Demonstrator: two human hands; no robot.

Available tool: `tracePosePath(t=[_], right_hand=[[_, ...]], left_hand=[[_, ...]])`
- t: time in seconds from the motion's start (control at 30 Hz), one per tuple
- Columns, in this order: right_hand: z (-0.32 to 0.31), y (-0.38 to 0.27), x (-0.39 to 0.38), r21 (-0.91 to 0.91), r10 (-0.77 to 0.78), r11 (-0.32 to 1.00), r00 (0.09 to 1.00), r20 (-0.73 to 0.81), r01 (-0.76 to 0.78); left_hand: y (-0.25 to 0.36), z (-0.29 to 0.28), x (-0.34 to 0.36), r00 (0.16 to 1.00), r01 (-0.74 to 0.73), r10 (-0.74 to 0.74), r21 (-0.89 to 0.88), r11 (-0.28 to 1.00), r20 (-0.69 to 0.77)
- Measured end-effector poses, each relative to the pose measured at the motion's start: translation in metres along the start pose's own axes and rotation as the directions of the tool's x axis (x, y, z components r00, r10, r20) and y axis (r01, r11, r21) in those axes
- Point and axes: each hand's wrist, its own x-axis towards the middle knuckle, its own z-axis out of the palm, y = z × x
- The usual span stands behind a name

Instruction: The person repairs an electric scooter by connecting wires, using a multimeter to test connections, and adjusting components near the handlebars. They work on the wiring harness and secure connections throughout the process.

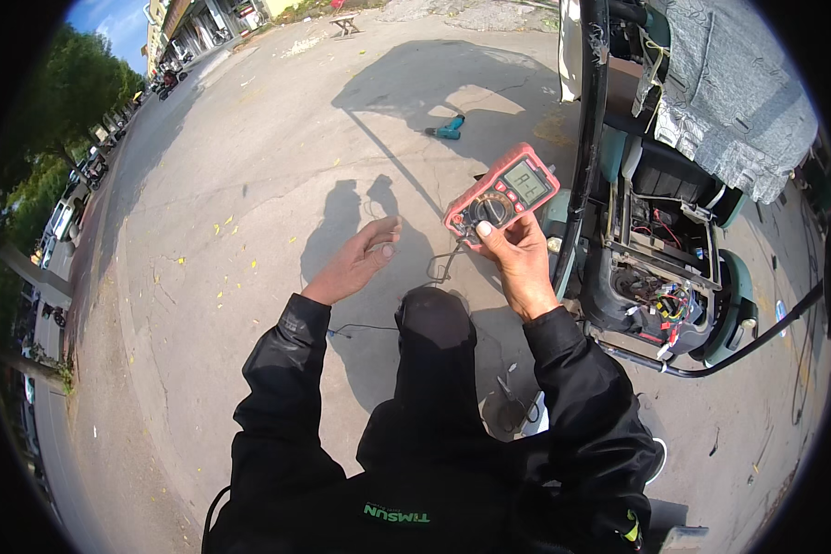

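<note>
Meter [504, 192] gripped in right hand [524, 263]; left hand [360, 262] half open, empty, left of meter; drill [448, 132] beyond meter.

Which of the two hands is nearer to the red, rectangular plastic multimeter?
Right. The right hand holds the red multimeter along its lower edge; the left hand is apart from it, to its left.

A teal power drill [446, 132] lay on sunlit grey pavement [194, 388], well apart from an opened-up vehicle [660, 263] that stood on the same ground at right. Small yellow scraps [229, 221] were scattered across the left side. A thin dark cable [369, 327] trailed over the surface closer in, while a low bench [344, 26] stood far off.
</note>
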Motion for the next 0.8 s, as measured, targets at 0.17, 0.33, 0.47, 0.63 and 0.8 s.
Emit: tracePosePath(t=[0.17,0.33,0.47,0.63,0.8], right_hand=[[0.024,0.014,0.013,-0.074,-0.042,0.995,0.977,0.211,0.059],[0.043,-0.015,0.015,-0.421,-0.127,0.88,0.963,0.238,0.22],[0.071,-0.016,-0.029,-0.699,-0.27,0.701,0.959,-0.082,0.138],[0.098,0.008,-0.046,-0.714,-0.322,0.651,0.946,0.048,0.258],[0.102,0.008,-0.035,-0.54,-0.38,0.727,0.903,0.198,0.424]], left_hand=[[0.055,0.034,0.025,0.994,0.007,0.031,-0.348,0.938,0.104],[0.088,0.034,0.017,0.997,-0.081,0.063,-0.574,0.815,-0.051],[0.102,0.033,0.022,0.974,-0.214,0.121,-0.617,0.757,-0.19],[0.126,0.03,0.02,0.929,-0.305,0.134,-0.506,0.807,-0.346],[0.151,0.018,0.014,0.873,-0.364,0.172,-0.376,0.852,-0.455]])
